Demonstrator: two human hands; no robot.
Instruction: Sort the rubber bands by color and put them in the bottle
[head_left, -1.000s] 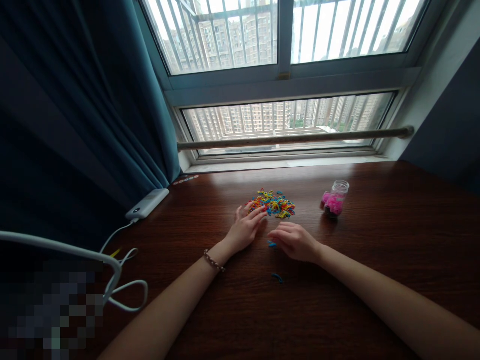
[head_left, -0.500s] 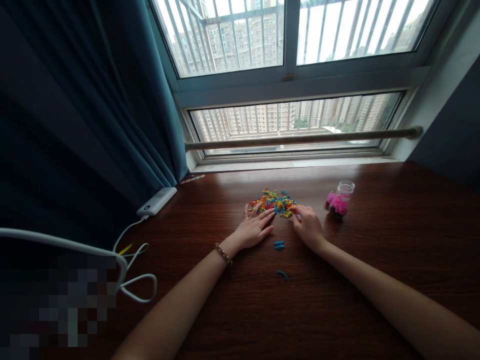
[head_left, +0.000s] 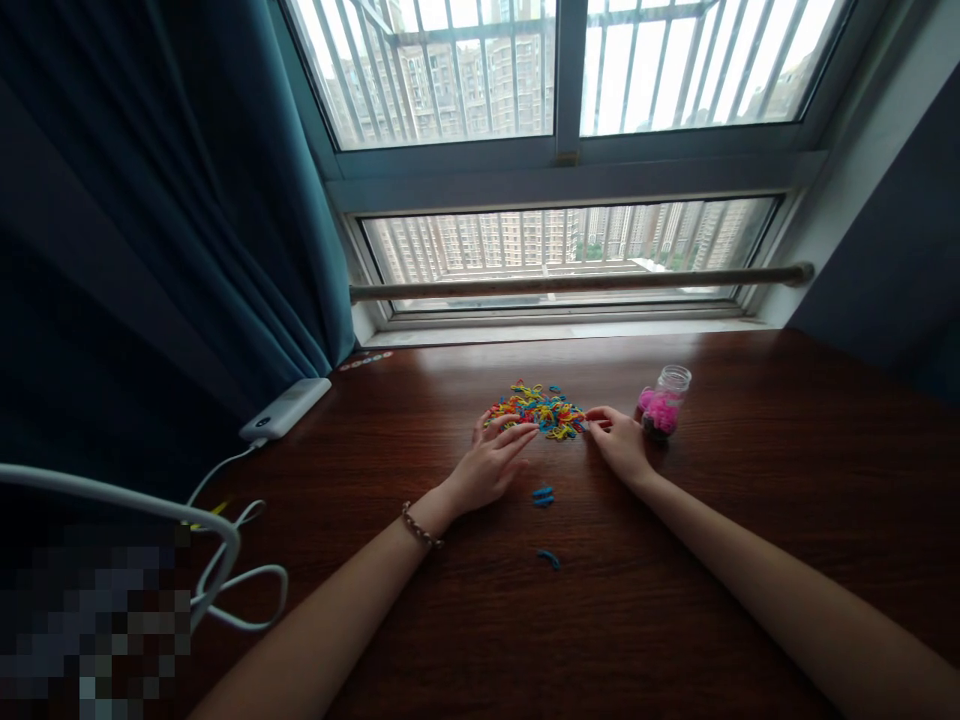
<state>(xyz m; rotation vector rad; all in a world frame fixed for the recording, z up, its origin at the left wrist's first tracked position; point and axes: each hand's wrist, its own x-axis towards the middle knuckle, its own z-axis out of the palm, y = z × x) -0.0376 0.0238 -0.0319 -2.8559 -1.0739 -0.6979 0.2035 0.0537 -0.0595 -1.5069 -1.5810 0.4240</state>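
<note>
A heap of small red, yellow, blue and orange pieces [head_left: 541,410] lies on the brown wooden table [head_left: 675,620]. At its near left edge is my left hand [head_left: 495,462], fingers apart, with nothing visible in it. My right hand [head_left: 616,440] is at the heap's right edge, thumb and fingertips pinched together; whatever they hold is too small to make out. Two blue pieces [head_left: 543,496] lie side by side below the heap, between my forearms. Nearer to me is one curved blue piece [head_left: 550,558], lying apart.
Right of my right hand stands a clear glass jar [head_left: 666,402] with pink and dark contents. A white power strip [head_left: 286,409] with a looping white cable [head_left: 283,590] lies at the left by the blue curtain [head_left: 300,250]. A window with a rail is behind.
My left hand has drawn back slightly from the heap towards the left and its fingers have lifted. My right hand has shifted outward to the heap's right edge. The whole view has shifted slightly.
</note>
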